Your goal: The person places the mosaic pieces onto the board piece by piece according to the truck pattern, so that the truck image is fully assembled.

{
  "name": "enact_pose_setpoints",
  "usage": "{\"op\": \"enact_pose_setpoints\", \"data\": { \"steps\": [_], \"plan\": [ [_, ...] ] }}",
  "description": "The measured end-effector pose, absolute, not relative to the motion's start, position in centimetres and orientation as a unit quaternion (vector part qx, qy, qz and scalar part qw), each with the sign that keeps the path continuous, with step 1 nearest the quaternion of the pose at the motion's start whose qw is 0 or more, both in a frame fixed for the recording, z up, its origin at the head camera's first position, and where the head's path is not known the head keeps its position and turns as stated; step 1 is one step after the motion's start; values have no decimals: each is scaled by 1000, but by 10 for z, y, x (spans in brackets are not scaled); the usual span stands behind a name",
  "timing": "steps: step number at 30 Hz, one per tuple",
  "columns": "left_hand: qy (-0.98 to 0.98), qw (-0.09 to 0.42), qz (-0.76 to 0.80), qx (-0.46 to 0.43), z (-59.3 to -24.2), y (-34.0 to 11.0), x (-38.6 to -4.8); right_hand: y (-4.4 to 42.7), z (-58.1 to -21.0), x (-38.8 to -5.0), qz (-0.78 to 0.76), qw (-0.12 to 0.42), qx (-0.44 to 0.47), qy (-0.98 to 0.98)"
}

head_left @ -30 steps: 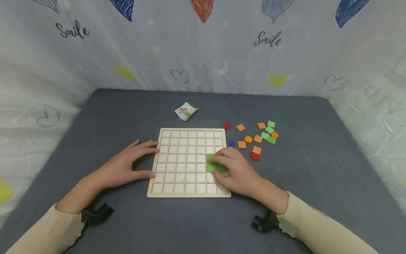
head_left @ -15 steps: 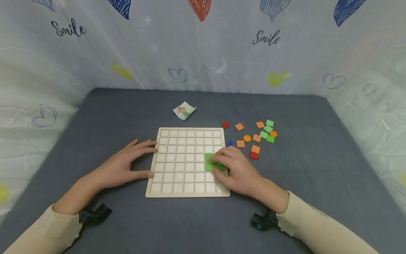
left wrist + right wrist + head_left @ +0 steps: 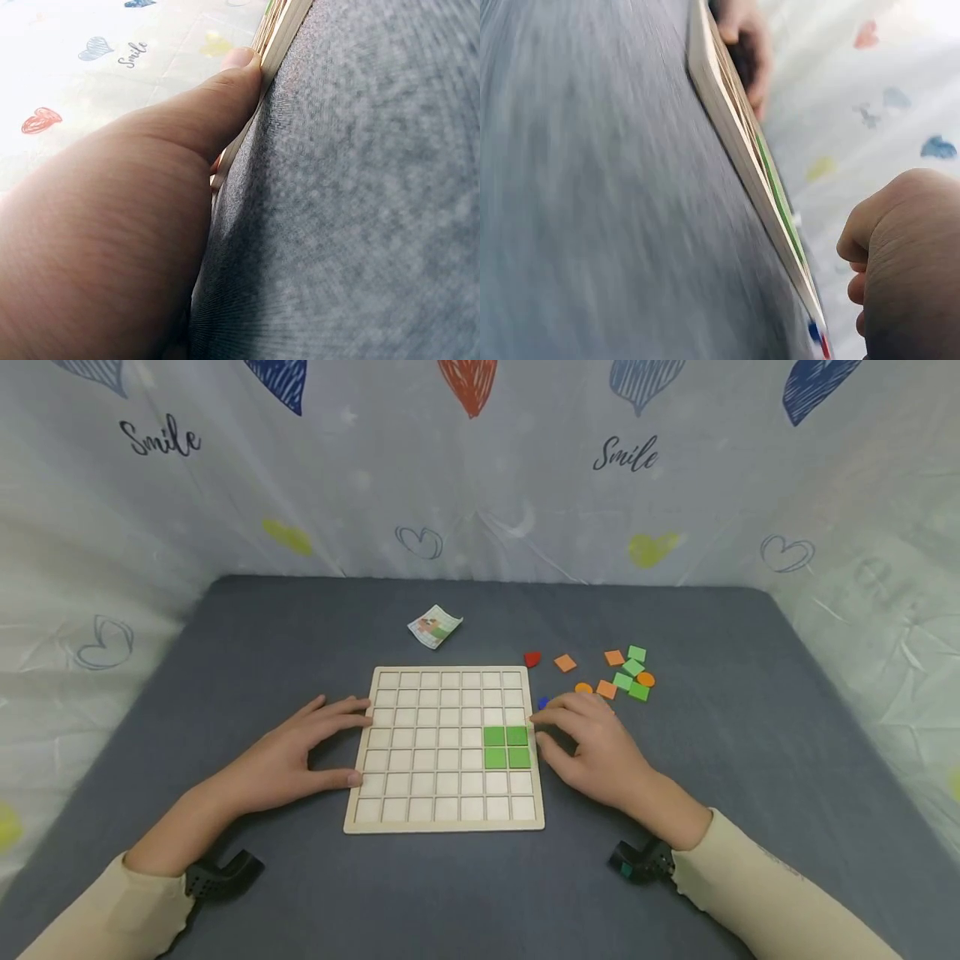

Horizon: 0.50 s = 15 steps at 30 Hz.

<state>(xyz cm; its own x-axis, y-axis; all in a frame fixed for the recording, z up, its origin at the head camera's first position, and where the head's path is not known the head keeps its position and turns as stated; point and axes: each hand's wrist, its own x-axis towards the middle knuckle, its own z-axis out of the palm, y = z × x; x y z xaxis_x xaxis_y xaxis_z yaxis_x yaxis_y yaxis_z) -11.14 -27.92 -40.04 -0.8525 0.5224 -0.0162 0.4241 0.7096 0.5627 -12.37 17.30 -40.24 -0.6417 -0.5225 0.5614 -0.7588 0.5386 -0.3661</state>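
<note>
Now the wooden grid board (image 3: 447,761) sits on the bench (image 3: 450,893) between both hands, the left hand (image 3: 296,747) touching its edge without gripping, while the loose, seemingly empty right hand (image 3: 597,745) is nearer the small coloured tiles (image 3: 622,682) just past it.

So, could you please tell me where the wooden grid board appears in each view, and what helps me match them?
Head: the wooden grid board is just below the middle.
Left wrist: edge-on, slanting from the top, right of centre.
Right wrist: edge-on, diagonal from top centre to lower right.
Shared landmark: the grey cloth under it.
</note>
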Motion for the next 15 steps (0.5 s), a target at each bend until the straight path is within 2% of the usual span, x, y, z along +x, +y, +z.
{"op": "enact_pose_setpoints", "data": {
  "steps": [9, 15],
  "plan": [
    [918, 87, 287, 258, -402, -280, -111, 222, -404, -139, 285, 250, 309, -872],
    [918, 89, 285, 260, -399, -280, -111, 251, -406, -145, 284, 242, 243, -895]
  ]
}}
